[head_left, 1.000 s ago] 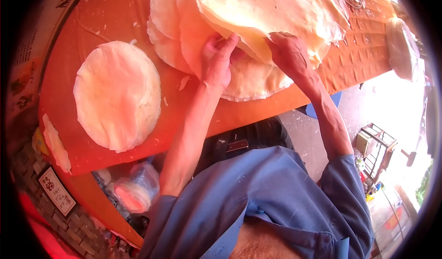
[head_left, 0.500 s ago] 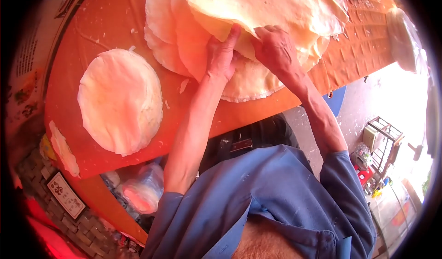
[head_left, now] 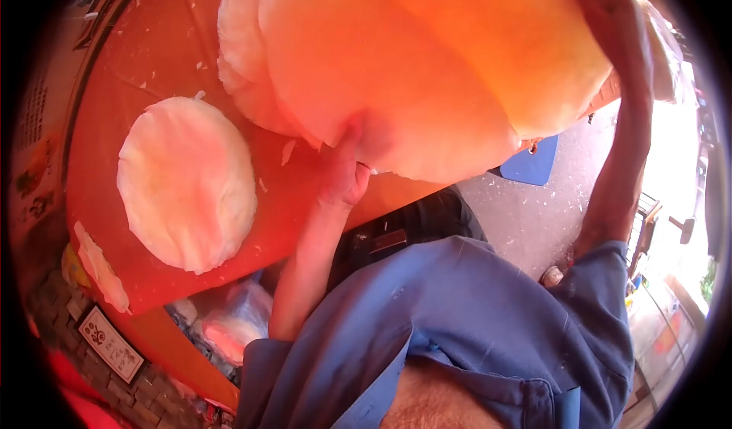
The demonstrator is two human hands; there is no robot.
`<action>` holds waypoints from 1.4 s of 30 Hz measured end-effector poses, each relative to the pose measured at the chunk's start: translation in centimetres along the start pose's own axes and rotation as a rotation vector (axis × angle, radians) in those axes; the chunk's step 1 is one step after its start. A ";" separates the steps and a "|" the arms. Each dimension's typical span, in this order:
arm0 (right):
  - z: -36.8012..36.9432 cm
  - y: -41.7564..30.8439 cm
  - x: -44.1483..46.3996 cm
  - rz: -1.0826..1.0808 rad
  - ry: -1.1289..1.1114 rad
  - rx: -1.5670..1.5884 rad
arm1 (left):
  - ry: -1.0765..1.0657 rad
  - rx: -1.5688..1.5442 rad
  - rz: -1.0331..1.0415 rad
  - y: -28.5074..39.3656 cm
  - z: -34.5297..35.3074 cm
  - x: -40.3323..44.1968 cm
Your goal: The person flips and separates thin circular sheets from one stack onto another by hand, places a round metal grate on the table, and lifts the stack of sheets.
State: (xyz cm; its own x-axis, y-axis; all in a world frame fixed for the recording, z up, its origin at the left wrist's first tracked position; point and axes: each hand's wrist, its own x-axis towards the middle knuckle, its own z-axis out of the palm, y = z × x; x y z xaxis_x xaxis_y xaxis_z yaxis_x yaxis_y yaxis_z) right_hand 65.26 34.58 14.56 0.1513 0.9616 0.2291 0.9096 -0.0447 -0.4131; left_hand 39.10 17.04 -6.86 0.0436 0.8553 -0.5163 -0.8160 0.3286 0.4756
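Note:
Thin, round flatbread sheets lie in a wide overlapping spread [head_left: 366, 71] at the top of the view. My left hand [head_left: 345, 174] is at the near edge of this spread, its thumb over the top sheet and its fingers curled at the rim. At the upper right, my right hand [head_left: 610, 17] is raised at the far edge of a lifted flatbread sheet [head_left: 526, 40], which glows orange as light passes through it. The right fingertips are partly cut off by the view's edge. To the left sits a neat round stack of flatbreads [head_left: 187, 185].
The orange table [head_left: 183, 78] carries scattered crumbs and a flatbread scrap [head_left: 101, 267] at its left corner. Below the table are plastic bags [head_left: 236, 322]. A blue object [head_left: 531, 162] and a metal rack [head_left: 646, 219] stand on the right.
My right hand has swung up and to the right, drawing a flatbread sheet out wide. My left hand has moved slightly down and left, staying at the near edge.

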 end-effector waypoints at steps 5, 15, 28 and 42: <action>-2.8 3.9 7.7 -0.458 0.248 -0.234 | 0.047 0.097 -0.045 0.9 -1.3 -0.1; -5.6 1.5 7.0 -0.577 0.313 -0.552 | 0.238 0.179 -0.004 1.4 -1.8 -1.3; 5.3 -1.0 -10.4 -0.552 -0.246 -0.250 | -0.073 0.138 0.021 2.6 -1.6 -4.3; 12.5 -4.4 -21.2 -0.609 -0.505 -0.025 | -0.091 0.120 -0.053 1.1 -2.6 -5.5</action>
State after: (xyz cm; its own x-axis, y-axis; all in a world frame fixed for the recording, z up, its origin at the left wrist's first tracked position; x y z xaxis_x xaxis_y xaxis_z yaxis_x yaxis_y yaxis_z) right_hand 53.23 17.80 0.48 -0.5644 0.8252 -0.0224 0.7855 0.5285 -0.3221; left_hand 36.44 11.65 -5.30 0.1407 0.8665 -0.4789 -0.7368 0.4148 0.5340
